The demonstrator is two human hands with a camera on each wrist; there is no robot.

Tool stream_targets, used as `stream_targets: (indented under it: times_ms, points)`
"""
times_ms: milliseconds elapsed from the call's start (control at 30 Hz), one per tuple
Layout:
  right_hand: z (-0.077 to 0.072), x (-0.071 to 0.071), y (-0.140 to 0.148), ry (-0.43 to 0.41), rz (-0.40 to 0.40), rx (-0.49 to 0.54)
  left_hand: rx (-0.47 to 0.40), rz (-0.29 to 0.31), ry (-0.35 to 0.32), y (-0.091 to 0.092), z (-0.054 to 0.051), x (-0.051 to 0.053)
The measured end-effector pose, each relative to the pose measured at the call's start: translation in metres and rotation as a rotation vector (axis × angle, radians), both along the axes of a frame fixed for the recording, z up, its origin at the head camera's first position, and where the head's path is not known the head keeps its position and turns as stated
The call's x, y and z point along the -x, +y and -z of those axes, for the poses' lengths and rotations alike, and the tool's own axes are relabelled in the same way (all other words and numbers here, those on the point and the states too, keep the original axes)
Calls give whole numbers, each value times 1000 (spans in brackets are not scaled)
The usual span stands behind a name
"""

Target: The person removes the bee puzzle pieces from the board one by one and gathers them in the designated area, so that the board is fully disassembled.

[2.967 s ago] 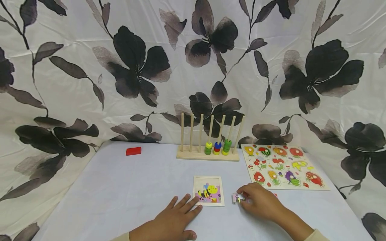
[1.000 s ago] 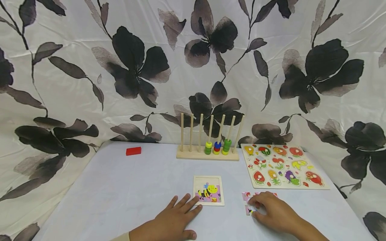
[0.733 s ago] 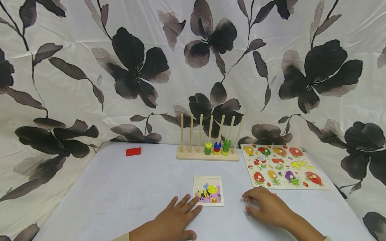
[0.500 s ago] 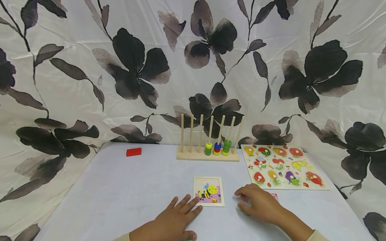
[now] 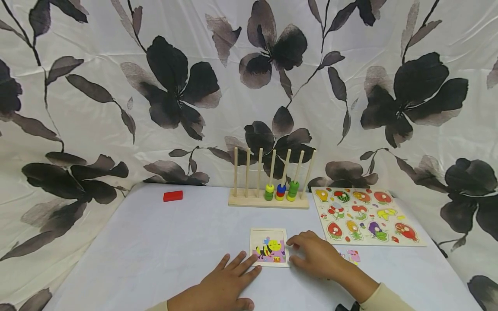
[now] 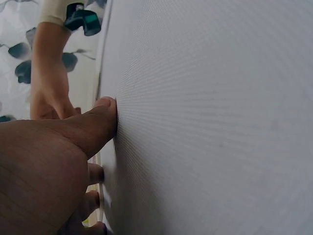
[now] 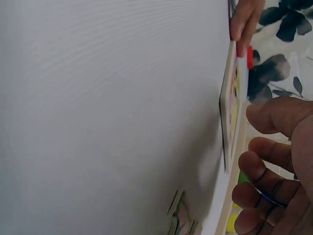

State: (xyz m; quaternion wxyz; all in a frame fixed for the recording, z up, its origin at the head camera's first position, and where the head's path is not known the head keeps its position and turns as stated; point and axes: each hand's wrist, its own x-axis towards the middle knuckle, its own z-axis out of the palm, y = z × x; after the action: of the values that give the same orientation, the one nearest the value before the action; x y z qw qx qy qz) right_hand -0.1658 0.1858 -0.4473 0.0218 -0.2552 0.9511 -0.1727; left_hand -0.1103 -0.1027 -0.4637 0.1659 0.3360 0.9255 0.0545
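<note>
A small wooden puzzle tray (image 5: 258, 234) lies mid-table, its lower part filled with a bee picture (image 5: 272, 246). My left hand (image 5: 227, 285) lies flat with fingers spread, fingertips on the tray's lower left corner. At the tray's right edge is my right hand (image 5: 317, 257); in the right wrist view its fingers (image 7: 252, 164) are loosely bent, the thumb stands apart, and nothing shows between them. Loose pink jigsaw pieces (image 5: 353, 255) lie behind the right wrist, partly hidden by it; one piece (image 7: 182, 215) shows low in the right wrist view.
Behind the tray stands a wooden peg rack (image 5: 268, 203) with coloured rings on three pegs. A fruit puzzle board (image 5: 389, 224) lies at the back right. A red block (image 5: 173, 196) sits back left. Floral cloth (image 5: 175, 86) hangs behind the white table (image 5: 175, 233).
My right hand held a jigsaw piece beside the tray, then was back among the loose pieces. Since then it has moved left to the tray's edge, uncovering pink pieces. The left hand stayed put.
</note>
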Motion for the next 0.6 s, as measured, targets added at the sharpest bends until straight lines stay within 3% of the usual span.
stream_targets:
  times_ms: [333,600]
  points:
    - [1,10,-24,-19,-30,0,-7,14,29,-2,0,-1]
    - [1,19,-34,-27,-49,-8,1,9,9,-1,1,0]
